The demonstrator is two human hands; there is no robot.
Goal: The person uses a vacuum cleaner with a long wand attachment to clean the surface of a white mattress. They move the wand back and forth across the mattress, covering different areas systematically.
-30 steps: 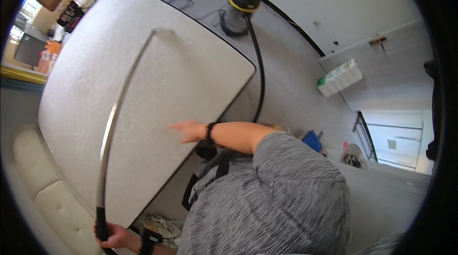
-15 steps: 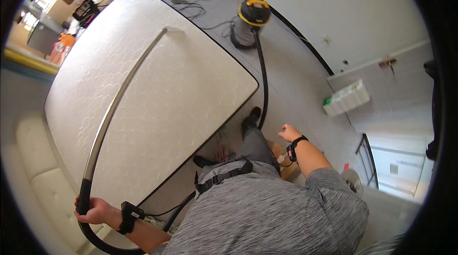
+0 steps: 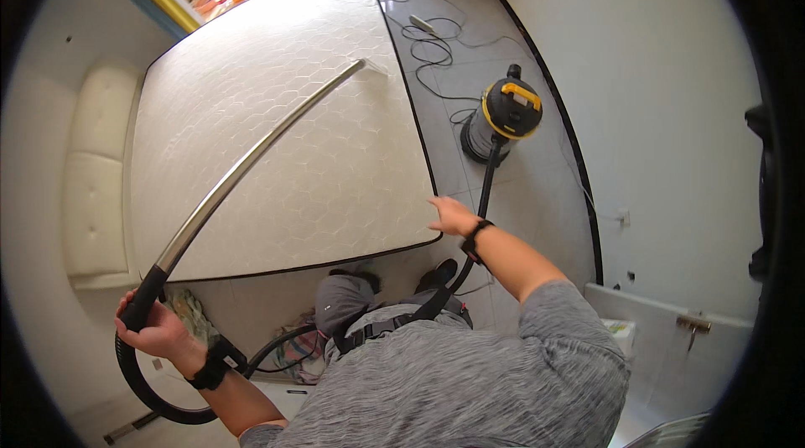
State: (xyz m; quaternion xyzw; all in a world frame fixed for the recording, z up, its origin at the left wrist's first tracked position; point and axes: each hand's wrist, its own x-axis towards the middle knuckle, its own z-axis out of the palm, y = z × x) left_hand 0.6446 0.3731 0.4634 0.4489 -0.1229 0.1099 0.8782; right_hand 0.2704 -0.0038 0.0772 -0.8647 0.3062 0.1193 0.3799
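Observation:
My left hand (image 3: 161,332) is wrapped round the black handle (image 3: 144,299) of a vacuum wand, at the lower left. From it the long metal tube (image 3: 225,185) slants up over a white quilted mattress (image 3: 310,205). A flat clear-looking nozzle (image 3: 374,68) at the tube's tip sits on the mattress near its right side. Behind my left hand a black hose (image 3: 172,410) loops down and passes my waist. My right hand (image 3: 455,216) is empty, fingers stretched out, by the mattress's near right corner; whether it touches is unclear.
A vacuum cleaner (image 3: 507,117) with black-and-yellow top stands on the grey floor, right of the mattress. Loose cables (image 3: 432,49) and a power strip (image 3: 422,24) lie beyond it. A cream padded headboard (image 3: 99,171) lines the left. Crumpled cloth (image 3: 298,351) lies by my legs.
My view has turned, so the mattress and vacuum cleaner sit differently. My right hand has swung forward and left, toward the mattress corner. The left hand keeps its hold on the wand.

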